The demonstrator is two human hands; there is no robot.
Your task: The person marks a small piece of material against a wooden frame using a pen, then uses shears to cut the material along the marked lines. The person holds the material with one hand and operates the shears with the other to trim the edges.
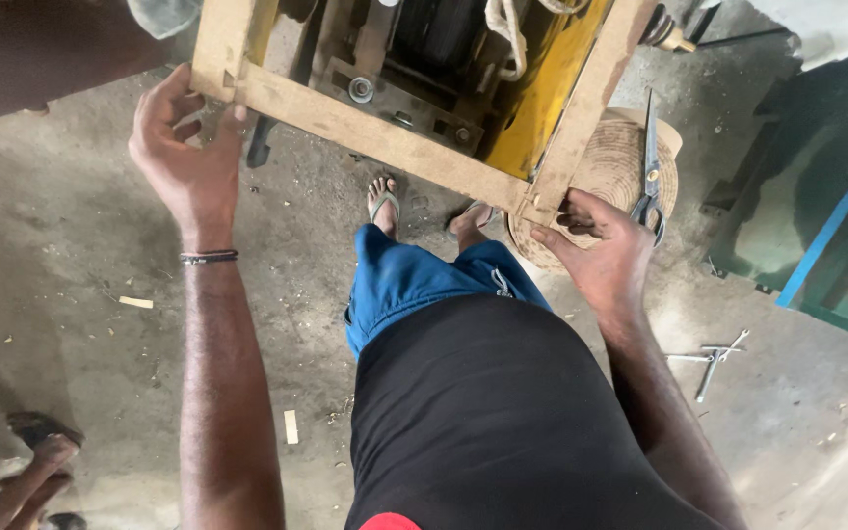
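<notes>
Both hands grip the near corners of a wooden frame (385,132) that fills the top of the view from about 11 to 1 o'clock. The left hand (184,147) is closed around the frame's left corner at 10 o'clock, fingers curled over the edge, a dark band on the wrist. The right hand (596,245) is clamped on the right corner at 2 o'clock, fingers tucked under the wood, thumb on top. The two hands are well apart, one at each end of the near rail. Inside the frame sit a yellow panel (542,98), bolts and a dark metal part. Just beyond the right hand, a round wooden stump (630,167) stands on the concrete floor (71,275) with scissors (651,167) lying on it. Metal tools (714,358) lie on the floor at 4 o'clock. Another person's sandalled foot (41,447) shows at 8 o'clock
</notes>
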